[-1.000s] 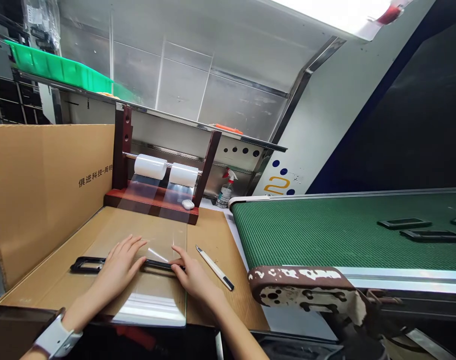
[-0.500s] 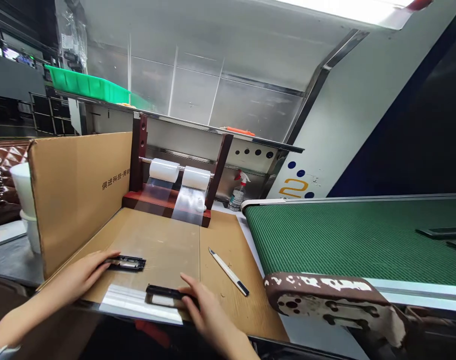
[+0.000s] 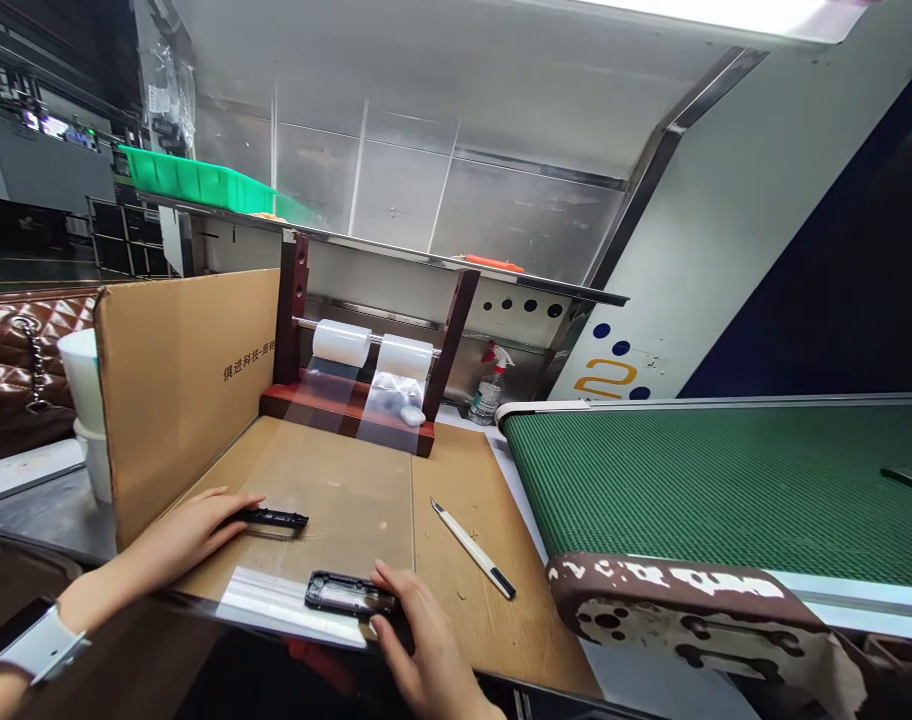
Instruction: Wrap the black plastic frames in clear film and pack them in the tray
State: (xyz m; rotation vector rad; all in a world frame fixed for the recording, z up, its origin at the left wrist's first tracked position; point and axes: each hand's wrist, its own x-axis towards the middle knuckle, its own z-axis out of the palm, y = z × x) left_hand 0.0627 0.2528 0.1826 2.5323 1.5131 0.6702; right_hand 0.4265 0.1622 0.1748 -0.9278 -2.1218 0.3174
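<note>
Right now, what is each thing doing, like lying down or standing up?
Left hand: fingers touching the far black frame.
Right hand: gripping the near black frame.
Craft knife: lying on the cardboard sheet, blade out.
Spray bottle: standing upright.
Film rolls: on their rod, film hanging down.

A white watch strap (image 3: 42, 645) on the left wrist (image 3: 77, 610)

between hands (image 3: 193, 530) (image 3: 426, 630): cardboard (image 3: 336, 480) | right: utility knife (image 3: 472, 550), conveyor (image 3: 726, 480) | left: carton wall (image 3: 186, 400) | ahead: roller stand (image 3: 292, 310)
</note>
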